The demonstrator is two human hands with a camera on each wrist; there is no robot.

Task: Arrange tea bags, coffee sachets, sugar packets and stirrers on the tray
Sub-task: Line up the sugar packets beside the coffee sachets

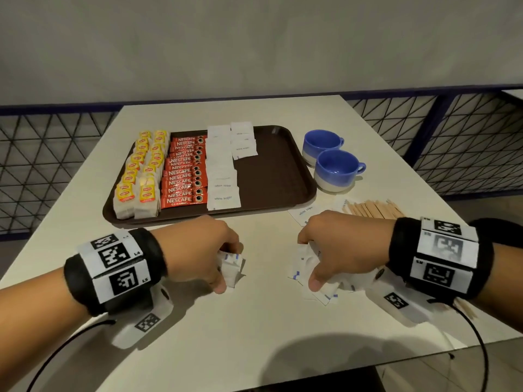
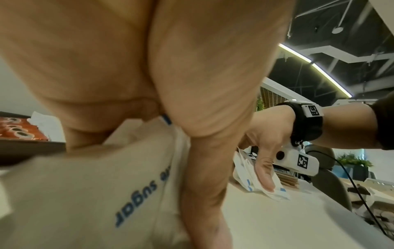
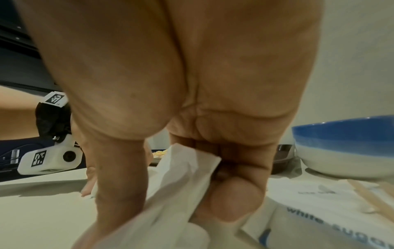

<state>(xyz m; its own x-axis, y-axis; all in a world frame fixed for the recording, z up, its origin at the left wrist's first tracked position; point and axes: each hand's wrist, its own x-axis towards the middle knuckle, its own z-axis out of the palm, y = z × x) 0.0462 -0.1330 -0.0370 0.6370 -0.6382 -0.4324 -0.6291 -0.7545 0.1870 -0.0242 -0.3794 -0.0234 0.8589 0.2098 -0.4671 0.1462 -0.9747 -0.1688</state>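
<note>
A brown tray (image 1: 271, 176) holds yellow tea bags (image 1: 141, 171), red coffee sachets (image 1: 184, 174) and white sugar packets (image 1: 222, 165) in columns. In front of the tray, my left hand (image 1: 223, 267) grips a small bunch of sugar packets (image 1: 230, 267) (image 2: 119, 193) on the table. My right hand (image 1: 314, 264) pinches another bunch of sugar packets (image 1: 307, 264) (image 3: 181, 182), lifted from a loose pile (image 1: 325, 292). Wooden stirrers (image 1: 373, 209) lie on the table behind my right hand.
Two blue and white cups (image 1: 335, 169) stand on the table right of the tray. One loose sugar packet (image 1: 304, 213) lies near the stirrers. The white table (image 1: 254, 335) ends close to me; a mesh railing (image 1: 467, 142) runs behind.
</note>
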